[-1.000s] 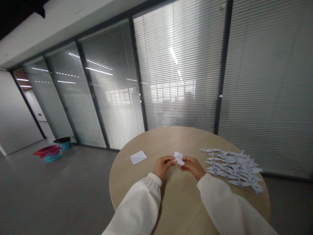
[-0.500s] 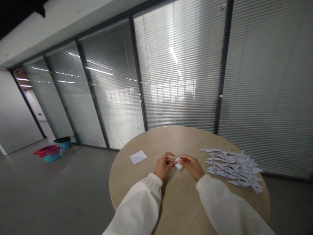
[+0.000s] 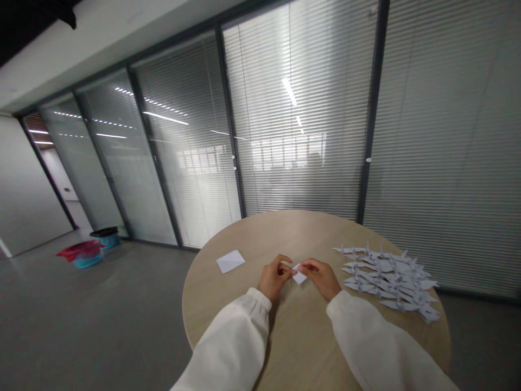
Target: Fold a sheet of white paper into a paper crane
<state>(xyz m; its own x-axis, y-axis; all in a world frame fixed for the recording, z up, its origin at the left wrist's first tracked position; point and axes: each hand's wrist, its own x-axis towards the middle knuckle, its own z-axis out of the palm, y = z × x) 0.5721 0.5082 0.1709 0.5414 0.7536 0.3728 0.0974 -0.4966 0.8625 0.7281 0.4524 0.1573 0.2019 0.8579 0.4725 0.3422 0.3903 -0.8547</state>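
Note:
A small folded piece of white paper (image 3: 300,277) is pinched between my two hands above the round wooden table (image 3: 293,228). My left hand (image 3: 275,276) grips its left corner with thumb and fingertips. On the opposite side, my right hand (image 3: 321,276) holds its upper right edge, the fingers bent over it. To the left lies a flat stack or sheet of white paper (image 3: 230,261) with a diagonal crease. Many folded paper cranes (image 3: 391,277) stand in rows at the right of the table.
Glass partitions with blinds (image 3: 301,108) rise behind the table. On the floor at the left stand a blue bin with a red liner (image 3: 85,255) and another blue bin with a black liner (image 3: 106,237). The table's curved edge runs near the cranes.
The small folded paper has turned slightly and shifted a little to the right between my fingers. Both hands keep nearly the same place.

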